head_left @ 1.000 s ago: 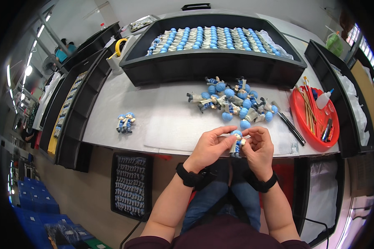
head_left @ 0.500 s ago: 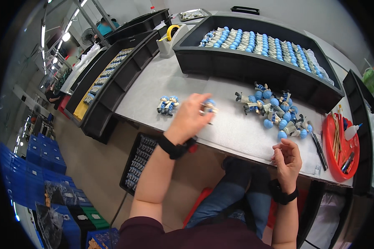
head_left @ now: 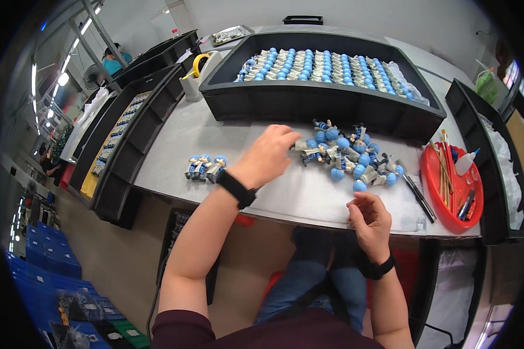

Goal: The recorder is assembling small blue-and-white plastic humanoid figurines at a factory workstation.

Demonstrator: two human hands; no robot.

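as our left hand [head_left: 272, 153] works at the left end of a heap of blue-haired figurines [head_left: 364, 159] on the pale surface [head_left: 174, 131], its fingers bend partly closed beside the outermost one; we cannot tell whether they grip it. our right hand [head_left: 370, 221] hangs at the front edge, loosely curled, thumb apart from fingers, nothing visible in it. three figurines [head_left: 201, 169] lie in a row at left. to lift one cleanly, we judge, we should pinch a single body and draw it outward, away from the pile, since overlapping limbs could snag a neighbour. behind the heap, a large black tray [head_left: 326, 106] packed with figurines limits our reach; at right, black pens [head_left: 419, 199] lie short of a red dish [head_left: 455, 224] with brushes [head_left: 445, 168] and a white bottle [head_left: 464, 163]. a tape dispenser [head_left: 191, 89] stands by the tray's left end.
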